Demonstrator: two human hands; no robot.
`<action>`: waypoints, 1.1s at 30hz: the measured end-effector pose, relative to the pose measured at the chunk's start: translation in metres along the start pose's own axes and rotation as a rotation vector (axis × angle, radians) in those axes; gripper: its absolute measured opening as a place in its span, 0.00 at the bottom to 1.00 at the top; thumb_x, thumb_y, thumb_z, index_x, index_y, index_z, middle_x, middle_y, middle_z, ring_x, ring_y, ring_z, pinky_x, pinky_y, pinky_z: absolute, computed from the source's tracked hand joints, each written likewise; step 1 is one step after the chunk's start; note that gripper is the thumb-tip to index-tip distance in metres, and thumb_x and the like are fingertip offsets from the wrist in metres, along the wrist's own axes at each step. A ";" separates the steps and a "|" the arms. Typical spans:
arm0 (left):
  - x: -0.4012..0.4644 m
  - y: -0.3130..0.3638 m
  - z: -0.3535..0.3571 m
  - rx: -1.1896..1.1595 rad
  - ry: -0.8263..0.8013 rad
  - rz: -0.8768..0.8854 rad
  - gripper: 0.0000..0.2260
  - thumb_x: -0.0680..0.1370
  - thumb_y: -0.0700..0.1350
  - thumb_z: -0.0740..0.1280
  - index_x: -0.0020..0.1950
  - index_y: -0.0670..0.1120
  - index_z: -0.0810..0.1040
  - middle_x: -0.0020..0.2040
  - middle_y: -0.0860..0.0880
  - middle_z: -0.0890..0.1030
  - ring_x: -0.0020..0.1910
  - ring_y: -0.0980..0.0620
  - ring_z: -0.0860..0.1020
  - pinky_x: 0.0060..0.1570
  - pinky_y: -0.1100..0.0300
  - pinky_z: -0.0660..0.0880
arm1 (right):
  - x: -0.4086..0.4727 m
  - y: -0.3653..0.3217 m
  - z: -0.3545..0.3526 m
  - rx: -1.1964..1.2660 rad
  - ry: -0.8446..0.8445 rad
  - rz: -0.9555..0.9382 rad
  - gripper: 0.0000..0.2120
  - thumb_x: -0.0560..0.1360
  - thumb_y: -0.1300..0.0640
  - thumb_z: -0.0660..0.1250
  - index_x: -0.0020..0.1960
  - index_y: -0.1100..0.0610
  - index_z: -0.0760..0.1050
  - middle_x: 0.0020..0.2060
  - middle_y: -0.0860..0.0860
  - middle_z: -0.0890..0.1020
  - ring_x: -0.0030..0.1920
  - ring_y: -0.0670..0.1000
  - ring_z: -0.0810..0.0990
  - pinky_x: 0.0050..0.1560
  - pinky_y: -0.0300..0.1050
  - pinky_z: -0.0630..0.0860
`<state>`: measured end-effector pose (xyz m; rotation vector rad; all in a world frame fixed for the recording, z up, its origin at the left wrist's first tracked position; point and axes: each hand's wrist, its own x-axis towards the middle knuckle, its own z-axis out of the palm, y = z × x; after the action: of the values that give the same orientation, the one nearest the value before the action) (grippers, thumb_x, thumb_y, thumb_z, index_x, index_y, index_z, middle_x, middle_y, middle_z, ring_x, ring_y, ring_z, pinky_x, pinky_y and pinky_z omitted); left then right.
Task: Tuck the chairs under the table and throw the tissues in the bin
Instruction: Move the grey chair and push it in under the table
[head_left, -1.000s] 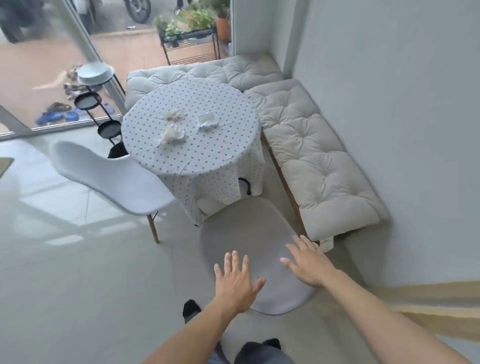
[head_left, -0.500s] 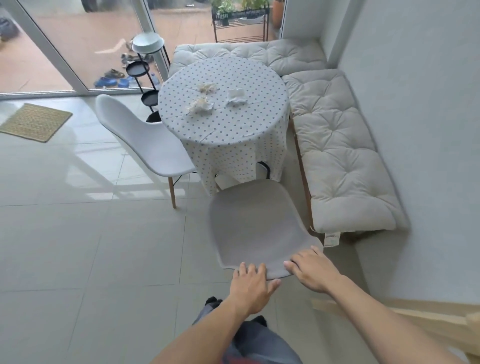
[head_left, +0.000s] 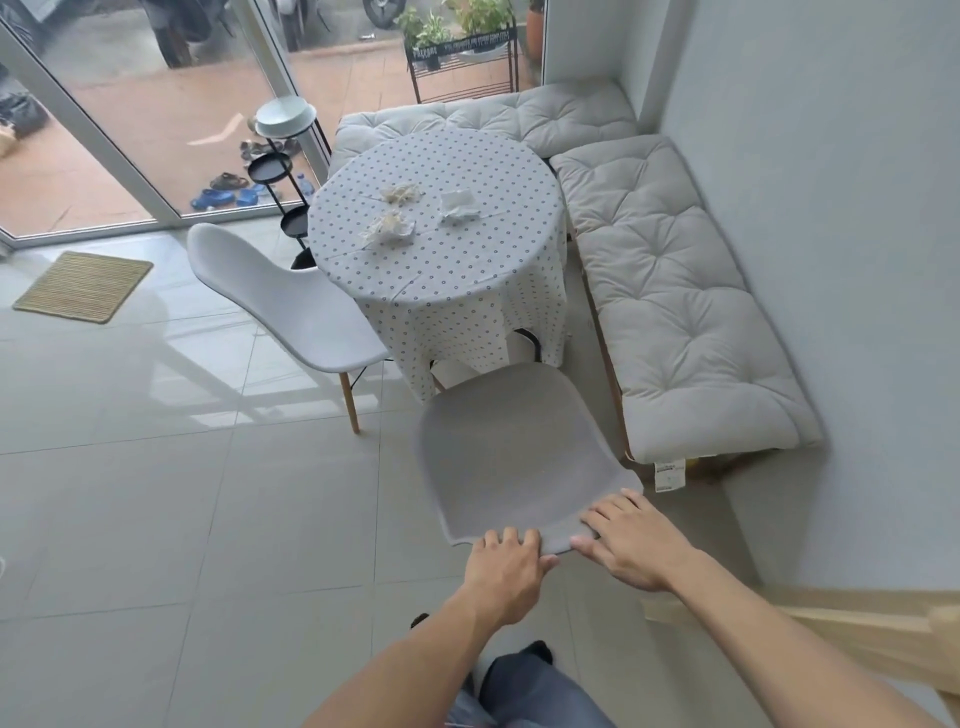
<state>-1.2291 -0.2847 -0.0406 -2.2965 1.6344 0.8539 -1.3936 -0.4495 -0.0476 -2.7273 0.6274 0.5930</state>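
Note:
A grey chair (head_left: 511, 452) stands in front of me, its seat towards the round table (head_left: 441, 270) with a dotted cloth. My left hand (head_left: 506, 569) and my right hand (head_left: 631, 543) both grip the top edge of its backrest. A white chair (head_left: 291, 301) stands pulled out at the table's left side. Three crumpled tissues lie on the tabletop: one (head_left: 401, 193) at the back left, one (head_left: 392, 228) nearer me, one (head_left: 460, 205) to the right. No bin is in view.
A cushioned corner bench (head_left: 670, 291) runs behind and right of the table, against the grey wall. A black tiered stand (head_left: 283, 156) stands by the glass door. A woven mat (head_left: 83, 286) lies on the tiled floor at left. A wooden rail (head_left: 857, 639) is at my lower right.
My hands came down from open above the grey chair and closed on its backrest edge. The view has drawn back and to the right, showing more floor and the mat.

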 end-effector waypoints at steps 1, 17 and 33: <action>0.002 -0.001 -0.001 0.002 -0.002 0.007 0.25 0.86 0.62 0.46 0.68 0.46 0.68 0.63 0.38 0.76 0.60 0.35 0.74 0.59 0.40 0.72 | 0.001 0.001 -0.001 -0.004 0.006 -0.005 0.35 0.80 0.29 0.40 0.70 0.49 0.71 0.68 0.48 0.77 0.70 0.52 0.70 0.76 0.52 0.57; 0.078 -0.053 -0.057 0.026 0.035 0.082 0.25 0.85 0.64 0.49 0.64 0.45 0.70 0.61 0.39 0.78 0.59 0.35 0.76 0.56 0.41 0.73 | 0.075 0.007 -0.050 0.031 0.005 0.138 0.30 0.82 0.32 0.46 0.71 0.49 0.71 0.70 0.47 0.75 0.74 0.51 0.67 0.79 0.54 0.53; 0.187 -0.115 -0.142 0.009 0.004 0.102 0.23 0.86 0.61 0.50 0.66 0.44 0.70 0.65 0.38 0.77 0.64 0.36 0.74 0.63 0.41 0.72 | 0.195 0.020 -0.113 0.051 -0.003 0.300 0.28 0.83 0.35 0.48 0.72 0.52 0.70 0.72 0.52 0.73 0.76 0.57 0.63 0.78 0.62 0.55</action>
<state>-1.0337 -0.4588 -0.0478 -2.2263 1.7667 0.8620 -1.2062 -0.5755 -0.0395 -2.6028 1.0467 0.6379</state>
